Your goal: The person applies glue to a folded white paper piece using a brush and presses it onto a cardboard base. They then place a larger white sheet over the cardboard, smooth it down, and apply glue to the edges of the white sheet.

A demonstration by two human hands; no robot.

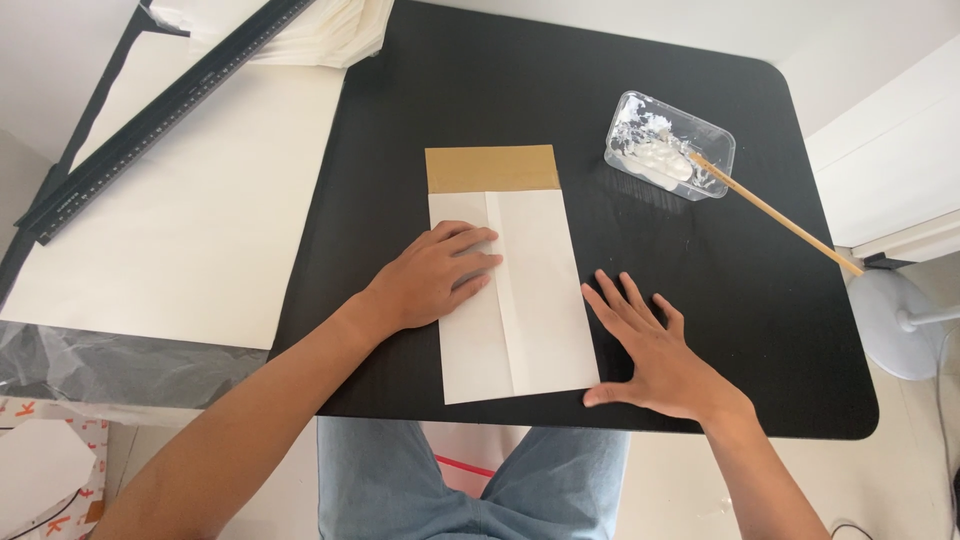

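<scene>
Fingers of the left hand (438, 275) press flat on the folded white paper sheet (510, 290), pinning its seam, while the right hand (655, 352) rests spread and empty on the black table (560, 90).

Head camera looks steeply down, close over the black table (600, 90).

Bare black table (480, 90) lies open beyond the folded paper bag (512, 290) and along the right edge. The glue tray (668, 146) and its slanting wooden stick (775, 213) block the far right corner; white sheets (190, 220) and a black ruler (160, 115) crowd the left.
</scene>
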